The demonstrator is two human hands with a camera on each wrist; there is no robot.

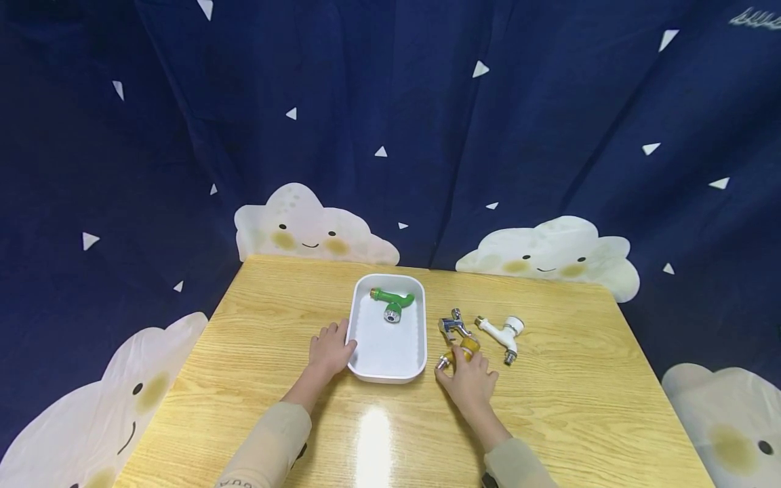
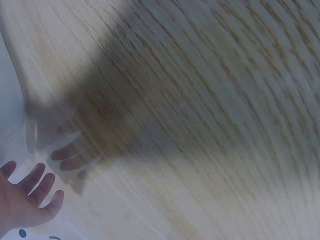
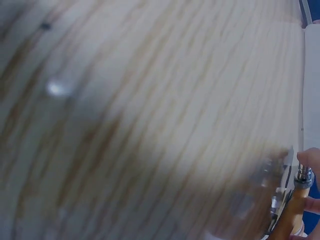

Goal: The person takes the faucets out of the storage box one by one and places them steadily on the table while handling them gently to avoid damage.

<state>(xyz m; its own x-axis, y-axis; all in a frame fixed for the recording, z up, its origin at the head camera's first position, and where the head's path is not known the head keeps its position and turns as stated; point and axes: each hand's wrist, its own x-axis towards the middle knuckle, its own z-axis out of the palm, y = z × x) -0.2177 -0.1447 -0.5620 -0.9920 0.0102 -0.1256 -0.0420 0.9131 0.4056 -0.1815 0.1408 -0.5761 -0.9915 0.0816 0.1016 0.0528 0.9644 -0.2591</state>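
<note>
My right hand (image 1: 471,385) pinches the yellow tap (image 1: 472,341), right of the tray (image 1: 390,354); the silver tap (image 1: 453,325) lies tight beside it, so a careless lift could snag both. My left hand (image 1: 329,349), fingers loose, touches the tray; bumping it might slide the green tap (image 1: 395,298).

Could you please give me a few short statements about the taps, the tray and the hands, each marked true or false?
1. The green tap lies in the tray. True.
2. Nothing lies right of the tray. False: the white tap does, among others.
3. The left hand is at the tray's left edge. True.
4. Neither hand touches a tap. False: the right hand holds the yellow tap.
5. The silver tap is outside the tray. True.
</note>
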